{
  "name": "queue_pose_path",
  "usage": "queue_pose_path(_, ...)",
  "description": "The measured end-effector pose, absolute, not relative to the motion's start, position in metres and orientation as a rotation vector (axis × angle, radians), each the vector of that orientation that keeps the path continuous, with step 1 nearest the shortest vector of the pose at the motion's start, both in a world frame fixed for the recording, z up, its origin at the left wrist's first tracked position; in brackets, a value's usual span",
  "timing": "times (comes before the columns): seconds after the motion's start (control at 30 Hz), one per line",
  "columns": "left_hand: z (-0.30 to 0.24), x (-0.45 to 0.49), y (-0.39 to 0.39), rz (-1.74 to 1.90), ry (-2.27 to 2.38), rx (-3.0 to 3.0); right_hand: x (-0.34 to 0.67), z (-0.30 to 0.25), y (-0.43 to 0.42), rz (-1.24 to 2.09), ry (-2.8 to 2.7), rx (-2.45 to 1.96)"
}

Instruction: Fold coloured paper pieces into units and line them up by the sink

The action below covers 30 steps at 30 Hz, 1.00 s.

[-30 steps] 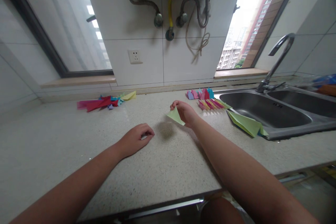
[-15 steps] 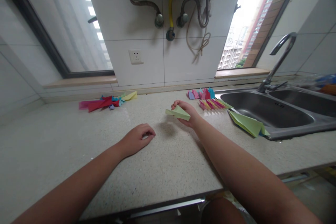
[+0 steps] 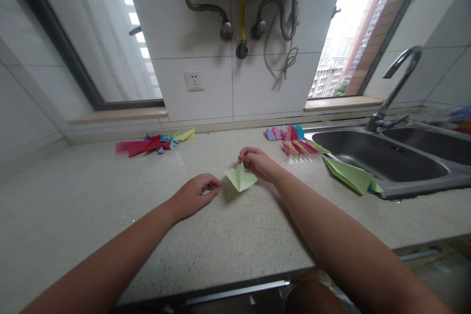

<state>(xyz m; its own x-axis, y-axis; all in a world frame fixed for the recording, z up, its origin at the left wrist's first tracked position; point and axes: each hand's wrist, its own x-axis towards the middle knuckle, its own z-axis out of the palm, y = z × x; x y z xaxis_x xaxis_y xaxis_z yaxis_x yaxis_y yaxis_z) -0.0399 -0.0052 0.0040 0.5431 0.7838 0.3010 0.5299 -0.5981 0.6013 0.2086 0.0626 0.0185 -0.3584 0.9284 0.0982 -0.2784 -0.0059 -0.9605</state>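
Observation:
A pale green paper plane [image 3: 241, 179] hangs just over the counter, its folded wings spread out toward me. My right hand [image 3: 257, 163] pinches one end of it between thumb and fingers. To the left of the plane, my left hand [image 3: 200, 191] rests on the counter with loosely curled fingers and nothing in them. Its fingertips are close to the plane's left wing but apart from it. A larger light green folded paper plane [image 3: 351, 175] lies at the sink's near left corner, to the right of my right forearm.
Several colourful folded papers [image 3: 147, 145] lie heaped at the back left. Rows of small folded papers, pink and blue [image 3: 283, 132] and yellow and pink [image 3: 301, 147], stand beside the metal sink [image 3: 397, 186]. A tap [image 3: 405, 71] rises behind it.
My right hand has turned the paper plane so its wings spread toward me, and lowered it slightly closer to my left hand. The left hand stays nearly where it was.

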Motion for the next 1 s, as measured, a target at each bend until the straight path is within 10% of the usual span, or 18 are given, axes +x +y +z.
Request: queue_pose_path(1.0, 0.011, -0.05, -0.001, 1.357, 1.341, 2.225, 0.203, 0.015, 0.067, 1.175, -1.332, -1.124)
